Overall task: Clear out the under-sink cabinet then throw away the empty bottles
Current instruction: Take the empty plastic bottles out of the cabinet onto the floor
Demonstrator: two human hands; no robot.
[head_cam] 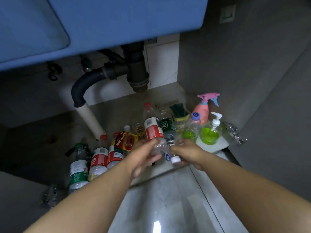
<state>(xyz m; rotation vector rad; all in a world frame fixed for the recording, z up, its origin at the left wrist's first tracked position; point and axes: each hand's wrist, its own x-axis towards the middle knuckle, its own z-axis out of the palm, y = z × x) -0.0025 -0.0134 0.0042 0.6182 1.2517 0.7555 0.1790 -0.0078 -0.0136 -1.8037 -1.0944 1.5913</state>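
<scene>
My left hand (143, 155) grips a clear red-labelled plastic bottle (154, 130). My right hand (188, 153) has its fingers (175, 149) closed around a white-capped clear bottle (171, 156).

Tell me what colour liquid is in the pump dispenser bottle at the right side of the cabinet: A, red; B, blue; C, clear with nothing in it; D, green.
D: the pump dispenser bottle, standing beside the pink spray bottle, shows bright green liquid through its clear lower body under a white pump head.
</scene>
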